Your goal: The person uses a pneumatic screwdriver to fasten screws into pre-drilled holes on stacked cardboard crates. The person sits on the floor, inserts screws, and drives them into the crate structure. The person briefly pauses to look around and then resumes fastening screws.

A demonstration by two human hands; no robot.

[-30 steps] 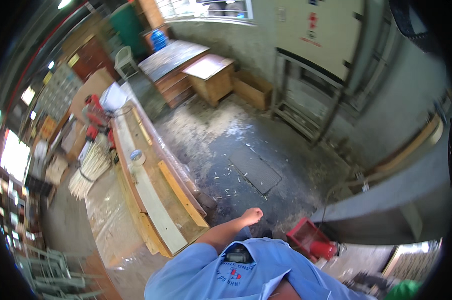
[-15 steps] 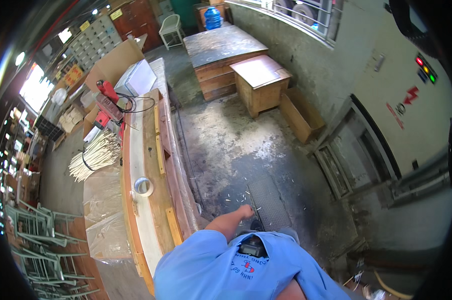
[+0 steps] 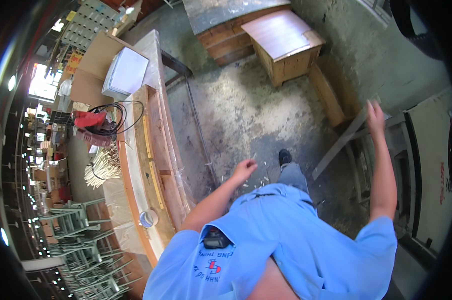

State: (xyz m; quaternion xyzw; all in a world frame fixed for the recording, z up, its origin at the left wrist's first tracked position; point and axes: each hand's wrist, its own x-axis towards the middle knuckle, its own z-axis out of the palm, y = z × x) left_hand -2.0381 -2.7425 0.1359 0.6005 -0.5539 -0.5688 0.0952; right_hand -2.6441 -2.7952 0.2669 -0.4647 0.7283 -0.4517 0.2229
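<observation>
Out to the right, my right hand (image 3: 375,119) is raised with its fingers closed. A long, pale, see-through strip (image 3: 336,150) slants from it down toward the floor; its material is hard to tell. My left hand (image 3: 243,170) hangs low in front of me, between the workbench and my leg, with its fingers curled. Nothing shows in it. A roll of tape (image 3: 148,218) lies on the long wooden workbench (image 3: 156,145) to my left, away from both hands.
A red power tool (image 3: 92,122) with a black cable sits on the bench, near a tied bundle of thin sticks (image 3: 103,170). A white box (image 3: 126,72) stands behind. Ahead are a low wooden cabinet (image 3: 281,45) and an open wooden box (image 3: 333,92). Small scraps litter the floor.
My right arm has come into view, stretched out with the strip in its hand. One foot is now forward. The view has tilted down and shifted, so the bench and cabinets appear displaced.
</observation>
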